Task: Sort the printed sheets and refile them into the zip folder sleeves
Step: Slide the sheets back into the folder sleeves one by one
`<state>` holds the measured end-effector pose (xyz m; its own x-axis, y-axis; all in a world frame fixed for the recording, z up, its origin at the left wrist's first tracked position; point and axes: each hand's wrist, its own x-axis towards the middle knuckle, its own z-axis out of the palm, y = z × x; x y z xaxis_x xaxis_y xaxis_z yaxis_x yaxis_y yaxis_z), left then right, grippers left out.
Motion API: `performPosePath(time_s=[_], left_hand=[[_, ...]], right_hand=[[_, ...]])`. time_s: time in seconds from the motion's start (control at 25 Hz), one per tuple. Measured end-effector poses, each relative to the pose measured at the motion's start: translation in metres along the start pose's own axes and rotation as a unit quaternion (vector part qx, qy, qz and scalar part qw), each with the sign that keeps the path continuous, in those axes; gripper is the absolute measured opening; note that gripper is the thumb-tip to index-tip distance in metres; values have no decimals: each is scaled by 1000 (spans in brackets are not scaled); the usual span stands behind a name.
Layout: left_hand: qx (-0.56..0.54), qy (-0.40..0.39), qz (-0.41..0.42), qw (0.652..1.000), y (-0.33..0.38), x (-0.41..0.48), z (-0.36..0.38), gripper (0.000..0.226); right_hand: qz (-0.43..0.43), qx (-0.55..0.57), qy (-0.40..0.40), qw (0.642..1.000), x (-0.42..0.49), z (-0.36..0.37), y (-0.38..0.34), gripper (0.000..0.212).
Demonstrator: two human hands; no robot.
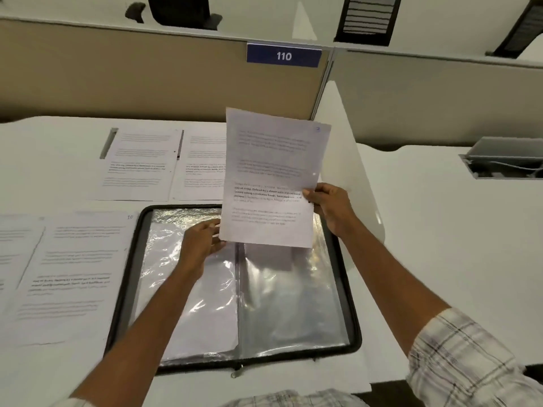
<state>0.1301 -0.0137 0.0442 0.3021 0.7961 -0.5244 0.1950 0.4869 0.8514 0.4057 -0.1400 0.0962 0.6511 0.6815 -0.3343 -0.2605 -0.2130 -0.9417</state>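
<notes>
My white desk (440, 230), laid with paperwork.
The open zip folder (123, 289) lies flat before me, two printed sheets (138, 165) side by side beyond it and overlapping sheets (67, 274) at its left.

The single head-worn camera looked forward and down, close above the counter (58, 160), facing the partition (147, 80) at its far edge.
</notes>
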Motion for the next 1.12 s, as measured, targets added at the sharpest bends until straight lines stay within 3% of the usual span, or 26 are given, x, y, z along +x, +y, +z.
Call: performPosePath(time_s=[0.08,0.12,0.24,0.32,0.44,0.56,0.68,0.84,0.96,1.12], left_hand=[[130,33,109,985,-24,-15,22,22],[210,28,190,959,-36,-22,35,21],[417,-16,378,827,-70,-14,76,39],[525,-15,405,748,-79,-3,92,53],[608,25,372,701,-74,-2,99,55],[608,16,386,693,-58,-2,97,59],[594,-31,331,733,-33,8,95,79],[629,-111,293,711,-8,22,92,94],[617,-137,288,719,-1,30,89,77],[559,-132,281,769,2,34,91,37]], right_hand=[[-9,12,7,1000,19,2,-4,23],[-8,20,18,1000,29,3,-6,21],[11,57,54,997,53,7,-3,13],[18,72,71,995,60,11,1,13],[11,110,92,990,66,17,2,13],[11,127,117,985,70,20,3,12],[6,104,140,985,79,22,5,12],[-9,93,149,984,93,24,1,18],[-26,92,152,984,101,26,2,21],[-30,91,152,984,108,25,8,21]])
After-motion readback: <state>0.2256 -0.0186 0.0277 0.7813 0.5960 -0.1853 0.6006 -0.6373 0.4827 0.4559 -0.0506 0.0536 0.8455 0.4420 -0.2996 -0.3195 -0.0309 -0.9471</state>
